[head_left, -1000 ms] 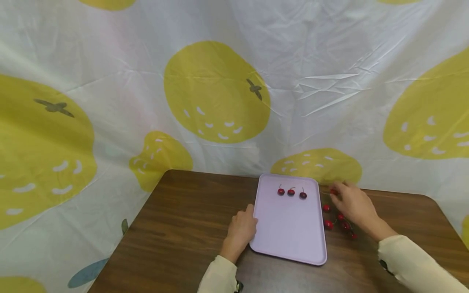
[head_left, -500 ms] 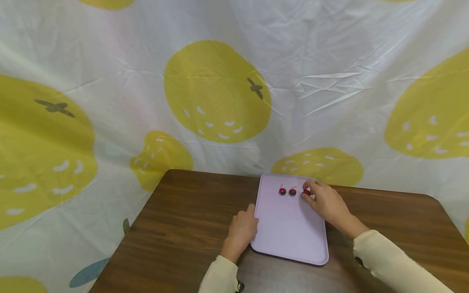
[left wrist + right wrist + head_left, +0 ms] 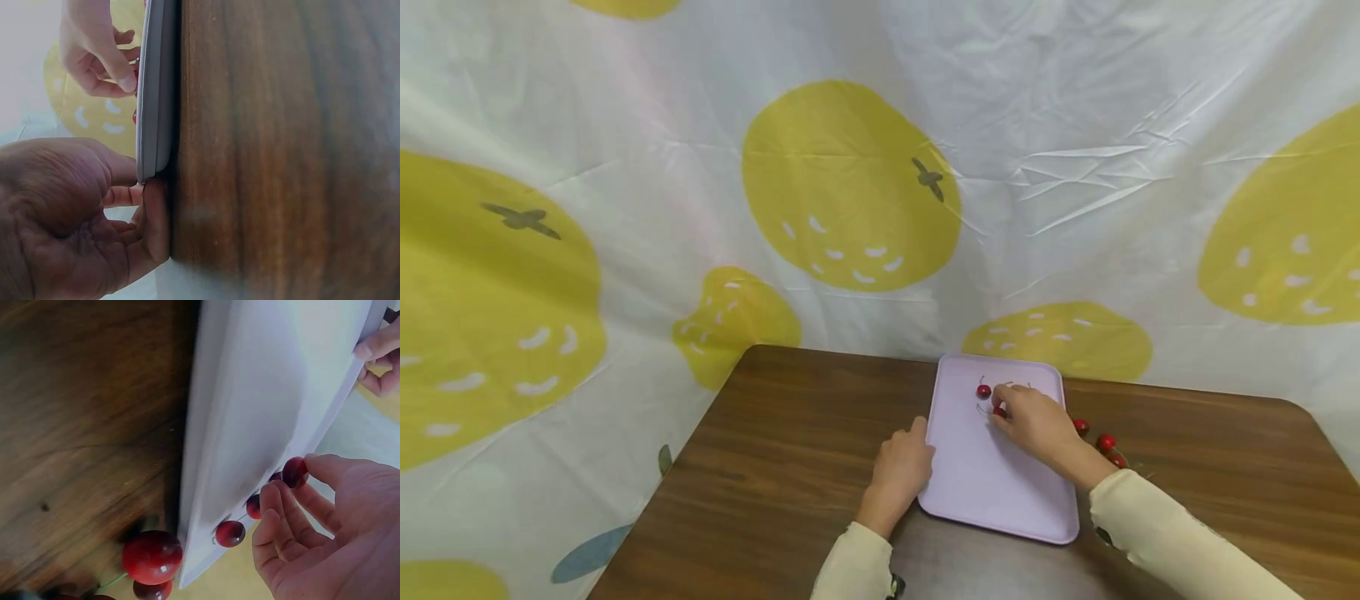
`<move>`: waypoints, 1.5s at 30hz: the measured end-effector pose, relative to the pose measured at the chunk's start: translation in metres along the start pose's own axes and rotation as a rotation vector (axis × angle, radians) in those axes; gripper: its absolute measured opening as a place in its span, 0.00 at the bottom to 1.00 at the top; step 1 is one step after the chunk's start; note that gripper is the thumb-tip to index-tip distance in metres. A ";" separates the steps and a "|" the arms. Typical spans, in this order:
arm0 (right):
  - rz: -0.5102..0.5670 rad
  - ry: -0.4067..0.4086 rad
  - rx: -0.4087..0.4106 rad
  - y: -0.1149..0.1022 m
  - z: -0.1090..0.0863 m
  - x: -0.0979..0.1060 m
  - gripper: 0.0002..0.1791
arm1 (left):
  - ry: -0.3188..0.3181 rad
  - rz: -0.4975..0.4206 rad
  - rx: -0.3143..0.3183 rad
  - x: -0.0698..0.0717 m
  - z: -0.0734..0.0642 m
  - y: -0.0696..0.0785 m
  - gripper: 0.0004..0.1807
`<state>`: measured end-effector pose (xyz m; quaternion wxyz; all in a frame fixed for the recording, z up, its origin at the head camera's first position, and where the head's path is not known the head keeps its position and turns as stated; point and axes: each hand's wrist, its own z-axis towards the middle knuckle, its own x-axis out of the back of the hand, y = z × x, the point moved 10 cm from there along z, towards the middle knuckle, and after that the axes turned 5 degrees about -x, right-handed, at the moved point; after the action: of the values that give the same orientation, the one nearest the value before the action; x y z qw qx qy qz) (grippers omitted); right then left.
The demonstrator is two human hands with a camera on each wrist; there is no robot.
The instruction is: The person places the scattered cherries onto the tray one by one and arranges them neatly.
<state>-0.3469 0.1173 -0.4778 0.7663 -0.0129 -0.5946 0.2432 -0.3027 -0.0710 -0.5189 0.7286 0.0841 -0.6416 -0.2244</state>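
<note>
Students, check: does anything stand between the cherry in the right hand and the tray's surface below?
Nothing visible does. The right hand pinches the cherry over the tray; the other cherries on it lie nearer its far edge. Whether the pinched one touches the tray is unclear.

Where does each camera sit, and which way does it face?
Head: on the head, facing forward and down at the tray, table and fruit-print curtain; both hands and sleeves show.
Left wrist: on that wrist, looking sideways along the tray's edge; the left hand is near, the right hand beyond.
Right wrist: on that wrist, looking across the tray past several cherries; the right hand is near, the left in the top right corner.
Shared: both wrist views show the tray and both hands.
</note>
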 end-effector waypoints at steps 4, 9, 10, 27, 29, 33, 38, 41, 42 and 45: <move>-0.007 0.003 -0.014 -0.001 0.001 0.000 0.08 | 0.007 -0.004 0.007 0.001 -0.002 0.001 0.13; 0.003 -0.006 -0.025 0.000 0.002 -0.003 0.09 | 0.016 -0.004 0.008 0.005 -0.003 0.003 0.12; 0.006 -0.012 -0.028 0.000 0.003 -0.004 0.10 | 0.016 -0.003 0.007 0.006 -0.003 0.004 0.12; -0.007 -0.026 -0.081 -0.002 0.007 -0.014 0.14 | 0.018 0.008 -0.003 0.007 -0.003 0.005 0.13; -0.004 -0.023 -0.079 -0.002 0.008 -0.014 0.13 | 0.018 0.013 -0.001 0.008 -0.002 0.005 0.13; -0.009 -0.026 -0.086 -0.002 0.009 -0.016 0.13 | 0.021 0.013 -0.004 0.009 -0.002 0.006 0.13; -0.010 -0.037 -0.103 0.000 0.009 -0.016 0.14 | 0.020 0.005 -0.007 0.009 -0.003 0.006 0.13; -0.001 -0.040 -0.103 0.000 0.009 -0.013 0.13 | 0.020 0.004 -0.002 0.009 -0.003 0.006 0.13; 0.005 -0.046 -0.110 0.001 0.009 -0.012 0.13 | 0.022 0.004 -0.002 0.009 -0.003 0.005 0.13; 0.029 -0.060 -0.137 0.007 0.006 -0.005 0.13 | 0.022 0.003 -0.006 0.008 -0.003 0.005 0.13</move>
<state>-0.3563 0.1197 -0.4829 0.7418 -0.0666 -0.6323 0.2133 -0.2984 -0.0709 -0.5100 0.7363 0.0834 -0.6329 -0.2244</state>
